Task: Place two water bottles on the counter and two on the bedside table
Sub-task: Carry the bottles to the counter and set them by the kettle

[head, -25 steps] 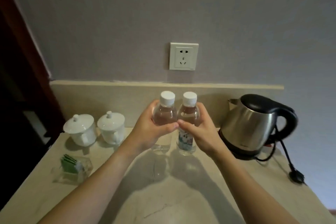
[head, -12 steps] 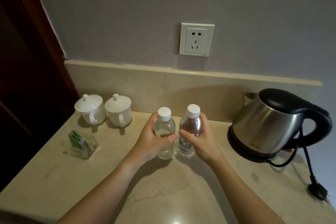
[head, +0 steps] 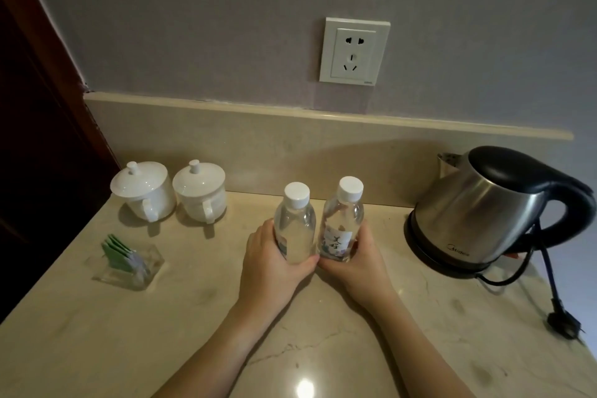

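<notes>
Bottles stand upright together left of the kettle [head: 478, 213]: your left hand [head: 274, 268] grasps the plain bottle [head: 294, 229], your right hand [head: 358, 265] the labelled bottle [head: 340, 229], steadying both on the surface [head: 193, 317].

The bottle bases are hidden behind the left hand [head: 271, 265] and right hand [head: 358, 263]; contact with the counter [head: 161, 333] cannot be confirmed.

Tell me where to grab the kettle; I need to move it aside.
Take the kettle by its black loop handle, coming from the right. The handle juts out that way, and the steel body is wide and smooth.
</notes>
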The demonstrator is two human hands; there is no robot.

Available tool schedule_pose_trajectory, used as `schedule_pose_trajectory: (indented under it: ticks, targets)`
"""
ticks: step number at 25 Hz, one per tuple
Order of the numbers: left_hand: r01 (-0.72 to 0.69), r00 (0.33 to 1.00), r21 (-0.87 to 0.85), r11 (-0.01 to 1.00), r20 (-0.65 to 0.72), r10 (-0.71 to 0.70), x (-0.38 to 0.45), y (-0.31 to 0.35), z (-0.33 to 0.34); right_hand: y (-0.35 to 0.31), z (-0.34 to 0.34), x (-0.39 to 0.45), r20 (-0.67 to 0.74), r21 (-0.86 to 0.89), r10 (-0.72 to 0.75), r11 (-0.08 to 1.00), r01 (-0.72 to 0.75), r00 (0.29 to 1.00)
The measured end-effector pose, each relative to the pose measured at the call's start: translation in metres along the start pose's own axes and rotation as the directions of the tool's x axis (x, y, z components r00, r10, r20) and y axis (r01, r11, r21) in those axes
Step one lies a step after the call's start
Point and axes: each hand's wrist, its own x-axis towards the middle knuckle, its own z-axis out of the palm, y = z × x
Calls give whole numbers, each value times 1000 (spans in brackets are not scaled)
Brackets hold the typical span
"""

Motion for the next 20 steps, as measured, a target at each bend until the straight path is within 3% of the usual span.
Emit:
schedule_pose_trajectory:
  ticks: [5, 8, 14, 18, 20]
  targets:
    - [51, 977, -70, 996, 212, -35, 46, -17, 3, 3, 1, 9, -27, -17, 38, 999, -39, 999]
    - [55, 962, -124, 991, 272, -19, 69, -19, 6, 3, 3, 22, -29, -42, 46, 998, -47, 999]
    - [40, 969, -209, 977, 248, 13, 73, -27, 17, 2, 5, 48, -47, -29, 44, 999, -46, 998]
    - [43, 998, -156, 987, 59, -35, 57, -20, 23, 4, 5, 53, -54, -52, 21, 998, -24, 998]
    - [24, 999, -167, 986, 44, -17, 53, -19, 22, 4, 5, 52, -56, -56, 19, 998, -23, 998]
